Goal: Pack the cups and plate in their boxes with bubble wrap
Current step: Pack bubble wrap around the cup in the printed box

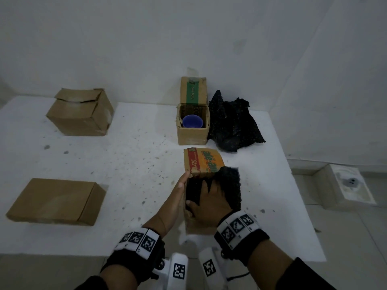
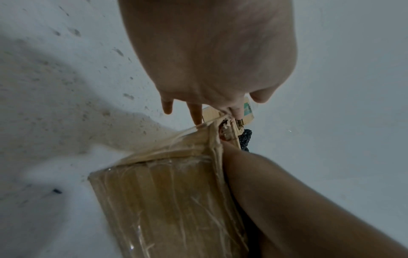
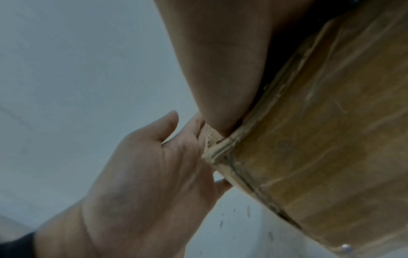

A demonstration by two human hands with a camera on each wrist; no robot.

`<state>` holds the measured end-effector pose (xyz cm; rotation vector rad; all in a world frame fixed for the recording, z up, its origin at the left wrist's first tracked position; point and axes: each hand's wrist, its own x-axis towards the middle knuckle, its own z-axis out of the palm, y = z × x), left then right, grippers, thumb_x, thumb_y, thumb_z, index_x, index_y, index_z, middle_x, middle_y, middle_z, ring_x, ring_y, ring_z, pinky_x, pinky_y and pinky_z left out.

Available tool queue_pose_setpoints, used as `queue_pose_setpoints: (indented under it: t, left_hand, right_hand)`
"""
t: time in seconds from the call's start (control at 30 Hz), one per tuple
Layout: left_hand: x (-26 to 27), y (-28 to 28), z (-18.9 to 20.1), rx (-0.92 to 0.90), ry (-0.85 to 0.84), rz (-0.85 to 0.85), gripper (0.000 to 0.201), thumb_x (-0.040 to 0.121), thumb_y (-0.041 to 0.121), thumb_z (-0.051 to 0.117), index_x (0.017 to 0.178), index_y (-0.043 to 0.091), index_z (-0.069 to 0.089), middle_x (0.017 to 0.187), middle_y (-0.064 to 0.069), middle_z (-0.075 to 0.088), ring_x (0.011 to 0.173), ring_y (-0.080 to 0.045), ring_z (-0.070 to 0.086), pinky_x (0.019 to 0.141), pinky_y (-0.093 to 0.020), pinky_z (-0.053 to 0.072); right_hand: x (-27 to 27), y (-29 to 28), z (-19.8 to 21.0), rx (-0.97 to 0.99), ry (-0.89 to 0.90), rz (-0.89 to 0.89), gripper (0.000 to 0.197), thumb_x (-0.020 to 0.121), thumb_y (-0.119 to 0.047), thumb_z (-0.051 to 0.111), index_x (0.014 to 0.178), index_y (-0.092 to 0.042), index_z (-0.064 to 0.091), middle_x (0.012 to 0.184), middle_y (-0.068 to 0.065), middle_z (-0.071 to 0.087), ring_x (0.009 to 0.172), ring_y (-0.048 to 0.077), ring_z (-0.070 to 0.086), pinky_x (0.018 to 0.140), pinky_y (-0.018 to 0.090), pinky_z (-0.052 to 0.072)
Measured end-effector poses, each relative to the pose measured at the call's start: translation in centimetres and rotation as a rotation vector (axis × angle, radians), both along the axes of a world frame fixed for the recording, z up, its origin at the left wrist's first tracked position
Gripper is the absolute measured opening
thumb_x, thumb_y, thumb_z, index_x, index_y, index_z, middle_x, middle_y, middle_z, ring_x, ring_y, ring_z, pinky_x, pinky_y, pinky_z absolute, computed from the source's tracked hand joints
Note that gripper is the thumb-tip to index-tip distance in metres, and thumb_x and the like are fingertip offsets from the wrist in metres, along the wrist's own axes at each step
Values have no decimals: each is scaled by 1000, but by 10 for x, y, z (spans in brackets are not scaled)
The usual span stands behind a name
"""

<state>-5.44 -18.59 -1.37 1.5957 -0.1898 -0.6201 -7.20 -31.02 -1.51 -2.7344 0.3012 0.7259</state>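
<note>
A small cardboard box [image 1: 195,227] stands near the table's front edge, its printed orange and red flap [image 1: 203,160] folded back. Black bubble wrap [image 1: 230,185] fills its opening and bulges over the right rim. My right hand [image 1: 211,197] presses down on the wrap with spread fingers, its thumb at the left rim. My left hand [image 1: 180,187] lies flat against the box's left wall [image 2: 165,192], fingers straight. Whatever lies under the wrap is hidden. Behind it, a second open box [image 1: 192,137] holds a blue cup [image 1: 192,122].
A loose heap of black bubble wrap [image 1: 232,126] lies right of the far box. Two closed cardboard boxes sit at the left: a tall one [image 1: 79,114] at the back, a flat one [image 1: 56,200] in front. The table's right edge [image 1: 297,185] is close.
</note>
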Motion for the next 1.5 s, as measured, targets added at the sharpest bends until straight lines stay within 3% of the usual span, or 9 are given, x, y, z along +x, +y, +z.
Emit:
queue_pose_setpoints:
  t: [0.27,0.4,0.5,0.63,0.83,1.07,1.17,1.27,1.5]
  left_hand:
    - [3,4,-4,-33,19,-67,46,101,27,10,147,22,15,141,18,17,131,4,13,76,14,23]
    - [6,8,-5,-47,-34,-100,105,62,91,26,146,29,14,139,29,14,123,21,16,79,14,21]
    - [8,8,-8,-82,-54,-96,119,48,97,30,145,30,15,143,23,17,113,30,17,79,13,22]
    - [6,7,-5,-91,-66,-85,115,47,96,32,141,31,17,141,23,18,113,28,19,81,12,24]
    - [7,8,-3,-84,-58,-96,130,40,99,33,145,24,15,132,29,19,111,28,22,76,13,24]
    - [7,5,2,-114,-56,-83,130,41,97,38,144,22,14,127,31,21,102,33,23,74,12,27]
    - [6,5,-1,-81,-33,-68,101,59,86,40,139,29,15,134,27,20,122,16,25,79,11,27]
    - [6,6,-8,-80,-64,-42,120,46,97,36,141,28,17,136,26,22,122,15,26,84,9,27]
    - [9,7,-14,-156,-75,-53,127,41,96,41,142,22,16,129,28,24,113,20,26,81,9,29]
  right_hand:
    - [17,-5,10,55,35,-33,81,82,-53,57,141,-12,18,142,18,22,133,36,23,110,43,28]
    - [6,-3,22,-12,9,70,63,87,-44,53,136,-10,32,138,19,34,124,36,38,102,42,39]
    - [-12,6,21,-141,-294,127,52,89,-36,45,129,-3,47,139,28,41,130,41,40,107,46,35]
    - [-19,8,6,-226,-233,29,73,75,-55,31,112,-3,67,122,32,57,115,44,55,93,51,45]
    - [-13,7,-10,-118,-126,15,87,85,-61,3,148,-1,-5,150,27,-23,143,39,-14,114,42,-10]
    - [9,1,1,77,-43,-162,86,78,-57,43,143,-6,18,144,19,26,133,35,25,111,42,20]
    - [18,-3,9,88,36,-156,77,86,-49,52,141,-5,21,142,19,27,133,36,25,109,41,23]
    - [23,-6,18,126,116,-139,71,87,-45,51,142,-8,24,144,18,26,134,35,27,109,39,26]
    - [15,-29,43,-103,129,380,37,94,-20,50,129,-10,47,122,14,54,111,33,54,93,42,48]
